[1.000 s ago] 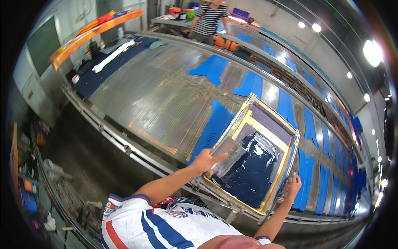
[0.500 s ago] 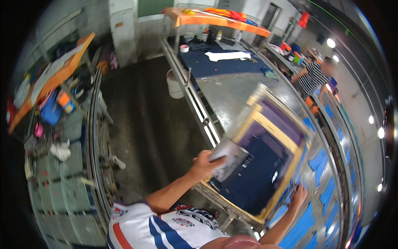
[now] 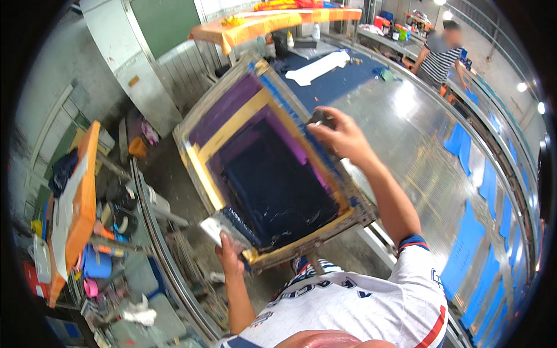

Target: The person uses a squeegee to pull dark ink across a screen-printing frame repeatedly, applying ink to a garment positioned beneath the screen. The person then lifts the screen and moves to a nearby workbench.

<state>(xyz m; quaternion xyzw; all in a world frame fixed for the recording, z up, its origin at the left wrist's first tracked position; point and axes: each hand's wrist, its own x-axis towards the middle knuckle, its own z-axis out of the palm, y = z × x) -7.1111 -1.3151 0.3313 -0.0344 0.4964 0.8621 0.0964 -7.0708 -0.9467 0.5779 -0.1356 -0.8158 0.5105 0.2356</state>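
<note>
In front of me is a screen-printing frame [image 3: 188, 119], tilted, with purple mesh, yellow tape strips and a wet pool of dark ink [image 3: 272, 180]. My left hand [image 3: 230, 255] is closed on a metal squeegee [image 3: 217, 225], whose dark-stained blade rests inside the frame's near left corner. At the frame's right side, my right hand [image 3: 342, 133] is closed round a dark knob-like piece [image 3: 321, 119]. Whether that piece is fixed to the frame, I cannot tell. The fingers of my left hand are partly hidden by the squeegee.
A long metal table [image 3: 400, 139] runs along the right, with blue pieces [image 3: 464, 238] stuck on it. White cloth [image 3: 319, 68] lies on its dark far end. An orange-covered shelf [image 3: 278, 26] stands behind. Left is a cluttered rack [image 3: 136, 284]. A person in stripes [image 3: 438, 58] stands far right.
The frame has shifted left, from over the table edge to over the aisle. My right hand has gone from its near right side farther up that side. The squeegee sits at the near left corner.
</note>
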